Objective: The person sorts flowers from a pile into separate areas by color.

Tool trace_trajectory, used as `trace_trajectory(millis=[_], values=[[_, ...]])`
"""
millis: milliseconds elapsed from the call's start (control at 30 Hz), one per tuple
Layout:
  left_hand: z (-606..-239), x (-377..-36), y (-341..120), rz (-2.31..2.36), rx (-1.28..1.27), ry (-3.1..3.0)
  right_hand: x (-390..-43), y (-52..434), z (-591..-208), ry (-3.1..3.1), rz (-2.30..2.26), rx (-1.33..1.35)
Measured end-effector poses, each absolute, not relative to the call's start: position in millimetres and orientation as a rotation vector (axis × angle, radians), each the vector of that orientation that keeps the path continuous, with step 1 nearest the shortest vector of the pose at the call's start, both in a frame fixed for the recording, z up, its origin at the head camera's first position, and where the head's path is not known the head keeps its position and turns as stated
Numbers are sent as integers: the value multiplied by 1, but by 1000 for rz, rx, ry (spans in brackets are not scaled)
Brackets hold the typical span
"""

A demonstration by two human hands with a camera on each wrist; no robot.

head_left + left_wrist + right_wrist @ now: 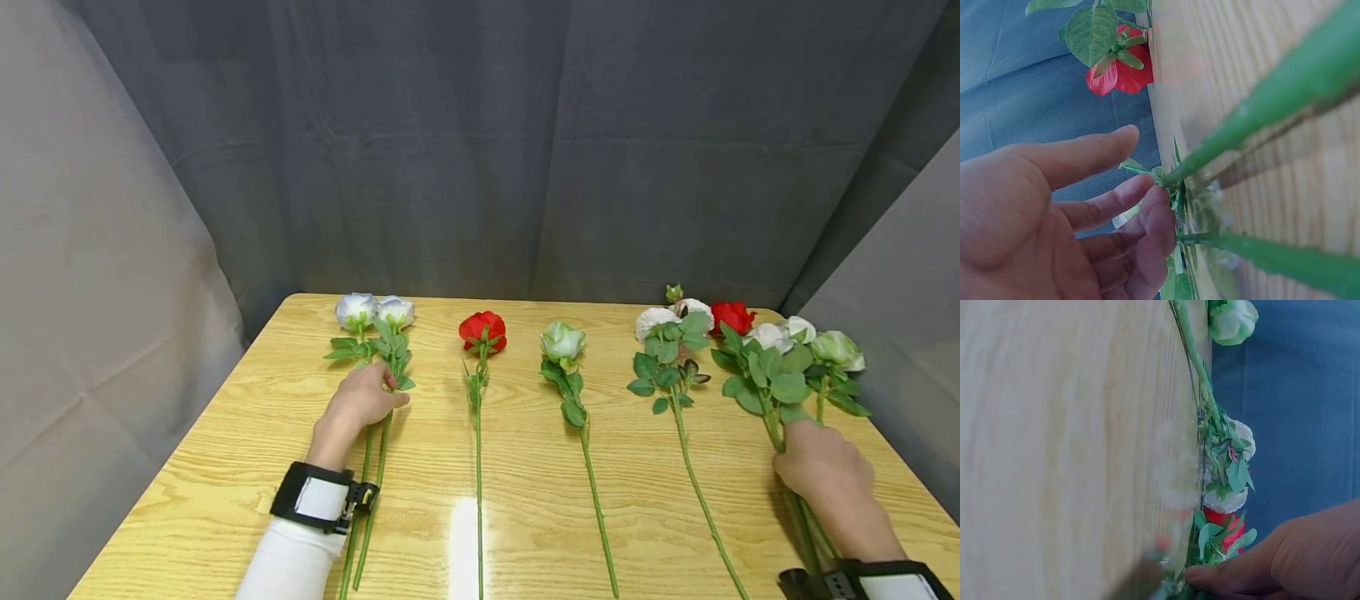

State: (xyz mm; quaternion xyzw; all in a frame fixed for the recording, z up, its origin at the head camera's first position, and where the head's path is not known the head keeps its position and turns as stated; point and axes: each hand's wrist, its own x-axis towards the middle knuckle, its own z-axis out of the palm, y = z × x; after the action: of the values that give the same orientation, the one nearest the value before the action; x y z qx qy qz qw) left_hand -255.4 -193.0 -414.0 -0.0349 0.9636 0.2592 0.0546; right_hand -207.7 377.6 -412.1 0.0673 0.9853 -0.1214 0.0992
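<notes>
Two pale lavender-white roses (pixel 373 311) lie side by side at the left of the wooden table (pixel 525 500). My left hand (pixel 363 400) rests on their stems (pixel 1272 100), with relaxed fingers (pixel 1147 206) touching the leaves and the thumb apart. At the right lies a bunch of white, red and pale green roses (pixel 780 350). My right hand (pixel 821 471) lies over the bunch's stems and hides its own fingers. In the right wrist view only the thumb side of this hand (pixel 1285 562) shows, beside the leaves.
Between the hands lie single stems: a red rose (pixel 483 329), a pale green rose (pixel 562 340) and a leafy stem with white blooms (pixel 663 321). Grey curtains close off the back and both sides. Bare wood shows along the near edge.
</notes>
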Motion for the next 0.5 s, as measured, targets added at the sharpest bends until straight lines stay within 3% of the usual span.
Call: trace_trajectory(millis=[500], values=[[-414, -255, -193, 788, -94, 2939, -206, 378, -406, 2915, -387, 206]])
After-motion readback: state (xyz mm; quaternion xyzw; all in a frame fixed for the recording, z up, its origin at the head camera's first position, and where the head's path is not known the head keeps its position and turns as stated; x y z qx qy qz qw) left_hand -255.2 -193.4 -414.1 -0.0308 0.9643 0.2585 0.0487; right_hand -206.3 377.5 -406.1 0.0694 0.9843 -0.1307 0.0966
